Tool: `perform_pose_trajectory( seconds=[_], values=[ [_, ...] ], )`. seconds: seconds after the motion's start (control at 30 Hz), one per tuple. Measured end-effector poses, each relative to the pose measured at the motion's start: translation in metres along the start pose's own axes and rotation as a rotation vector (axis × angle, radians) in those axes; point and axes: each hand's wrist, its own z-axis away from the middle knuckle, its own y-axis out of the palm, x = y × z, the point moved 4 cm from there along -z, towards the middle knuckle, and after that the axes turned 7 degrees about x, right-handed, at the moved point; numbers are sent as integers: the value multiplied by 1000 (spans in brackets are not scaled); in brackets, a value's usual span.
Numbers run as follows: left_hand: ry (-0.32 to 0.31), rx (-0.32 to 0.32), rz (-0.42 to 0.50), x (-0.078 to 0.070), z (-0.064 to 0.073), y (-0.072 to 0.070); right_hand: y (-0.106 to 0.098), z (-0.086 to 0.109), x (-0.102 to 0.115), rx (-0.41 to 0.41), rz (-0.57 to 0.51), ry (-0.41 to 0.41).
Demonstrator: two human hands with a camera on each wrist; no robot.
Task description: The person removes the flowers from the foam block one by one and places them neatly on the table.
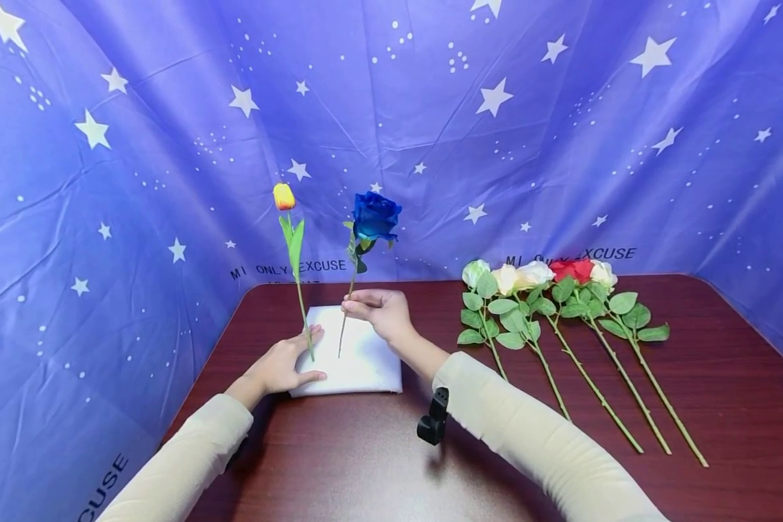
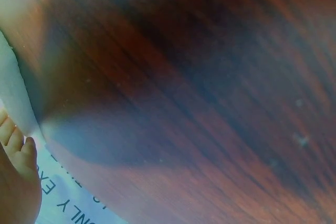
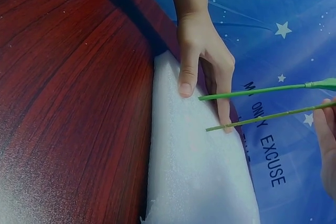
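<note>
A white foam block [image 1: 365,373] lies on the table, and my left hand [image 1: 279,366] rests on its left side with thumb and fingers spread. Beside that hand a yellow-orange tulip [image 1: 284,197] stands upright, its stem end at the block's top. My right hand [image 1: 383,313] pinches the stem of a blue rose [image 1: 375,216] between thumb and fingertips, above the block. In the right wrist view the rose's stem [image 3: 262,118] ends at the foam surface beside the tulip's stem [image 3: 252,93]; whether it has gone in, I cannot tell. Only part of the left hand [image 2: 23,182] shows in the left wrist view.
Several roses lie side by side on the right of the dark wooden table [image 1: 744,348], among them a red rose [image 1: 570,271] and a pale green rose [image 1: 475,274]. A blue starry curtain [image 1: 431,145] hangs around the table. A black wrist device [image 1: 434,417] sits under the right sleeve.
</note>
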Motion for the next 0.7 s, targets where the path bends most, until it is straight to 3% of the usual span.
perform_pose_trajectory(
  seconds=[0.7],
  values=[
    [18, -19, -16, -1, 1, -1, -2, 0, 2, -28, 25, 24]
  ],
)
